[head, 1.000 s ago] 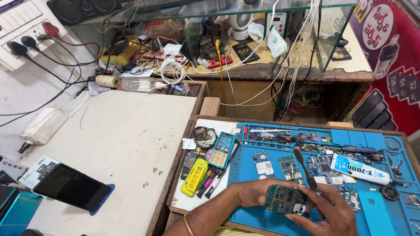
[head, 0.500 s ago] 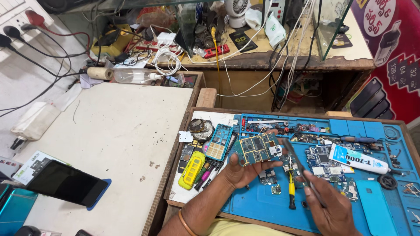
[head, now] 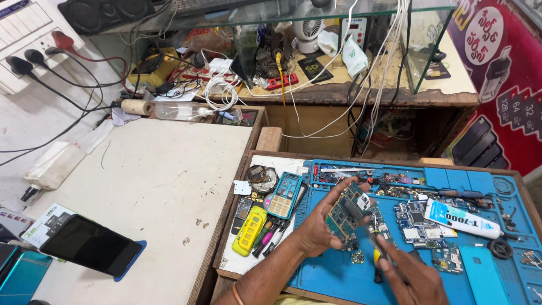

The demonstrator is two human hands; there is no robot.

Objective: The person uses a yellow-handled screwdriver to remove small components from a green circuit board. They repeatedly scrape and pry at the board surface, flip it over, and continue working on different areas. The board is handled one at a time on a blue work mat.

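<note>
The left hand (head: 316, 229) is clamped on a small green phone circuit board (head: 345, 208), holding it tilted up above the blue silicone repair mat (head: 333, 277), with the fingers curled round its edges. The right hand (head: 415, 277) is closed round a thin screwdriver with a yellow-and-black handle (head: 377, 248), whose tip sits at the board's lower edge; whether the tip touches a screw or a component is too small to tell.

The board looks light, thin and stiff, and probably fragile: it carries metal shields and tiny parts on its face, so the bare rims are the safe place to take hold, as the left hand does now. Pressing on its middle could flex it or shear off a part.

The mat lies in a shallow wooden tray on the table and is crowded. Other bare circuit boards (head: 415, 217) lie just beside the hands, a white tube of adhesive (head: 460, 219) rests to the right, and a blue-cased keypad phone (head: 284, 195) and a yellow plastic case (head: 249, 230) lie at the mat's left edge. On the pale table (head: 152, 181) to the left, a black smartphone (head: 90, 245) lies face up. Behind, a wooden shelf under a glass counter (head: 339, 8) is thick with cables, a small white fan (head: 307, 25) and chargers; plugs fill a wall socket strip (head: 25, 34).
</note>
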